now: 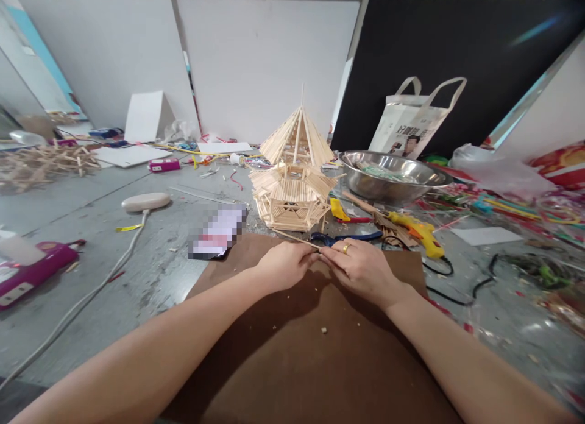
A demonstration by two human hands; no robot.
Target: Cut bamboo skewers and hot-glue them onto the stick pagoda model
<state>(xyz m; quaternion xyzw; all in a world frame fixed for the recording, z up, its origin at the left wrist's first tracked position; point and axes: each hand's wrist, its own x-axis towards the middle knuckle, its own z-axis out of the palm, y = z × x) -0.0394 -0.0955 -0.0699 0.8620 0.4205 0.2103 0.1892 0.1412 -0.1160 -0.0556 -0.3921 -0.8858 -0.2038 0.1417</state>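
My left hand (284, 267) and my right hand (363, 270) meet above a brown sheet (292, 357), with their fingertips nearly touching. Both are closed, pinching a thin wooden stick (297, 238) whose free end points up and left. Its other end is hidden among my fingers. Just beyond them stands a pagoda model (295, 186) built from pale sticks, with a pointed roof of slats. Blue-handled pliers (350, 236) lie right behind my right hand. A few small wood crumbs (324, 330) are scattered over the brown sheet.
A phone (219, 232) lies left of the model. On the right are a yellow glue gun (423, 234) with a black cord and a steel bowl (393, 177). A white cable (105, 290) crosses the left side. Loose sticks (43, 162) are piled at far left.
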